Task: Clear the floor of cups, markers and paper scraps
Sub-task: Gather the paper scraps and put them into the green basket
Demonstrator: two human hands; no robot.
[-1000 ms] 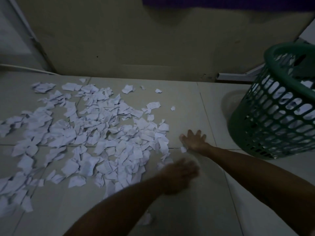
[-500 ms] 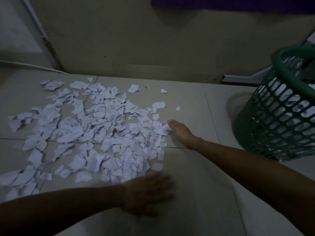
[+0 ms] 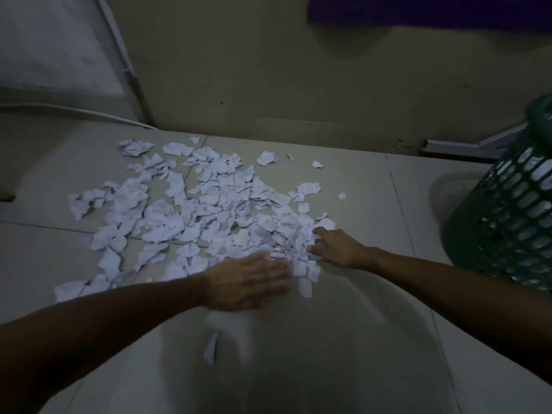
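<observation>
- Left hand (image 3: 248,280), flat and spread, presses on the paper scraps (image 3: 209,216).
- Right hand (image 3: 336,248), loosely curled, touches the pile at 3 o'clock.
- Both should probably sweep inward, low, toward one heap.

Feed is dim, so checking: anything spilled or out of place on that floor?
Yes: torn paper scraps lie strewn over the floor tiles, outside the green basket. Left hand and right hand press flat at the pile's near edge. No cups or markers visible.

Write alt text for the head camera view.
Two bare hands, left hand and right hand, press flat into a spread of torn white paper scraps on a dim tiled floor. A green basket stands at right.
</observation>
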